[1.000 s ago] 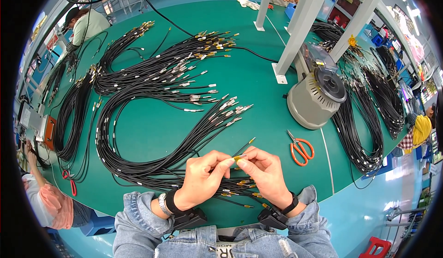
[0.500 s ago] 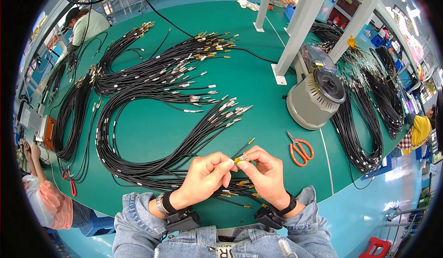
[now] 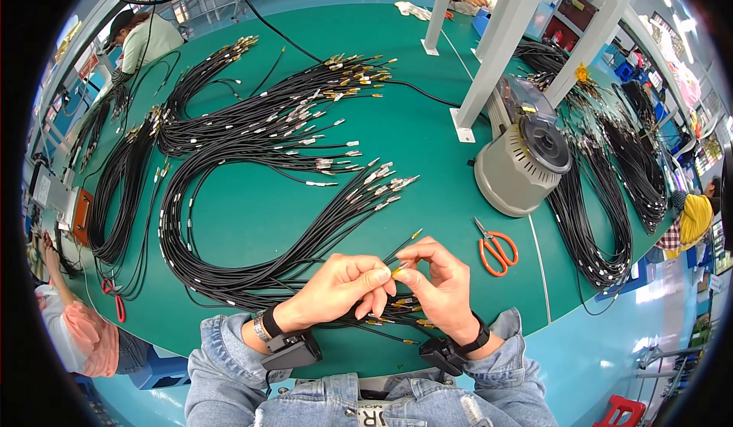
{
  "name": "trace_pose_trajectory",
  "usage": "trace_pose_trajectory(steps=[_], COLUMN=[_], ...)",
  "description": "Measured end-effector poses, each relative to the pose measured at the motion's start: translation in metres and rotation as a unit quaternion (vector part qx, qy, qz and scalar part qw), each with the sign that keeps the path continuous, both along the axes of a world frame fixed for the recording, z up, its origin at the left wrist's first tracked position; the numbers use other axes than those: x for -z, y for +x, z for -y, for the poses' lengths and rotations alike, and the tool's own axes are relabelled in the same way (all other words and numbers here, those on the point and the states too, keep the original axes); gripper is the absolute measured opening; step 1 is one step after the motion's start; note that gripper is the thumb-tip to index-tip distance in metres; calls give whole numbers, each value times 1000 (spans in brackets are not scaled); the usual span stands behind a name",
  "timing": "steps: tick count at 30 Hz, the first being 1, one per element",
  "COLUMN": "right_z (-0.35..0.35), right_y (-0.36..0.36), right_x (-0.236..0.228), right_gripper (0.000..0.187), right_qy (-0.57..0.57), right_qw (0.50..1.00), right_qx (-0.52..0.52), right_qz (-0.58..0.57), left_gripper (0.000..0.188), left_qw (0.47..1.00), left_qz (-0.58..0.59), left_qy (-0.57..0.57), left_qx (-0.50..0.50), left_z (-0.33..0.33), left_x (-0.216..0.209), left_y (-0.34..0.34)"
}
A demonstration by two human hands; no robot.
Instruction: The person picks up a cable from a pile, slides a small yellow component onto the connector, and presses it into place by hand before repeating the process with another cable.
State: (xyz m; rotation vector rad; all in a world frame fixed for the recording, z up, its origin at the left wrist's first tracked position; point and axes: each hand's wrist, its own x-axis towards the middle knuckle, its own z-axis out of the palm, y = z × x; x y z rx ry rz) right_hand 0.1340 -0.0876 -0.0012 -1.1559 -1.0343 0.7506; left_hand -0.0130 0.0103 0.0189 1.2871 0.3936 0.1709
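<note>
both hands, left hand (image 3: 345, 286) and right hand (image 3: 437, 283), pinch one black cable (image 3: 403, 245) by its gold tip above the green table (image 3: 427, 144), beside orange scissors (image 3: 496, 248).

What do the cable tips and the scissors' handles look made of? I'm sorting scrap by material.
Cable tips: apparently metal, shiny silver or gold-coloured, glinting against matt black, likely rubber or plastic, cable jackets. The tip pinched between left hand and right hand looks brassy. Scissors: smooth orange handles, probably plastic; blades grey, metallic.

Orange scissors (image 3: 498, 248) beside grey machine (image 3: 524, 169)
</note>
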Motion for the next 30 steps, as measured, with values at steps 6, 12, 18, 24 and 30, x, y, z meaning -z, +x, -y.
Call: trace_pose_trajectory(steps=[6,12,18,24,30], right_z=[-1,-1,-4,-8,-7], right_y=[5,11,6,7,9], right_x=[10,10,7,10,17], right_gripper=[6,7,8,8,7], right_qy=[20,-17,-8,41,66], right_qw=[998,990,981,979,978], right_qx=[-59,-124,-139,-172,-165], right_qz=[-20,-71,-134,-105,-108], left_gripper=[36,41,42,42,40], left_qw=[998,988,963,951,960], left_qz=[12,17,28,34,26], left_qy=[-51,-145,-258,-284,-251], left_qx=[19,53,68,114,120], left_z=[-1,-7,-9,-8,-4], left_x=[3,12,10,15,16], left_y=[1,0,-3,-2,-2])
